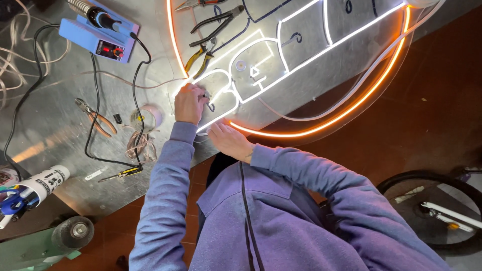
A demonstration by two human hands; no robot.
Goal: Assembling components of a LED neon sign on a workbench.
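The white light strip point(217, 103) is pinched by the left hand point(189, 104), perhaps with a tool, while the right hand point(228, 140) is laid flat just below it.

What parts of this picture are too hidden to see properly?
- Head view: the left hand closes over whatever small thing it holds.
- The right hand's fingertips hide behind the glowing sign edge.
- The bicycle wheel is cut by the frame edge.
- The soldering station display is too small.

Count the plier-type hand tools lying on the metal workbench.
4: orange-handled pliers left of the hands, yellow-handled pliers by the glowing sign, black-handled pliers above them, one red-handled pair at the top edge. Others may be hidden.
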